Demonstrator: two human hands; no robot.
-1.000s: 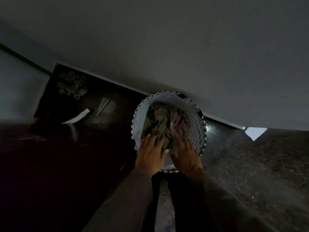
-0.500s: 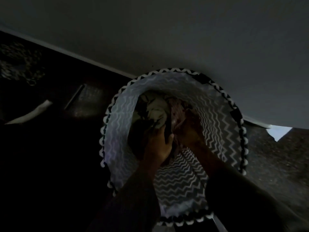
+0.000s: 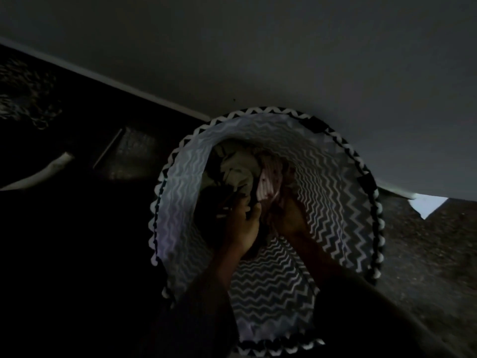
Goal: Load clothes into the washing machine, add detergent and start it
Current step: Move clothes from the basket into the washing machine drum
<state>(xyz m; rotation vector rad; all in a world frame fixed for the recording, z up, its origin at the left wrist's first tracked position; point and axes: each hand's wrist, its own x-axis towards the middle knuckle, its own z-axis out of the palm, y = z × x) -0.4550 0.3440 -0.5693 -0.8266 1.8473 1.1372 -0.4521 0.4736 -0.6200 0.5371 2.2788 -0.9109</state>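
Fingers of the left hand (image 3: 242, 223) curl shut on dark cloth, and those of the right hand (image 3: 290, 215) clench pink striped fabric; both hands sit deep inside the tall black-and-white zigzag fabric laundry hamper (image 3: 343, 223), side by side, equally near the load. Just beyond the fingertips, toward the hamper's floor, lies the crumpled pile of olive, dark and pink clothes (image 3: 238, 171), so the lift should come straight back toward the rim. No washing machine is visible; only a pale grey wall (image 3: 284, 47) stands behind.
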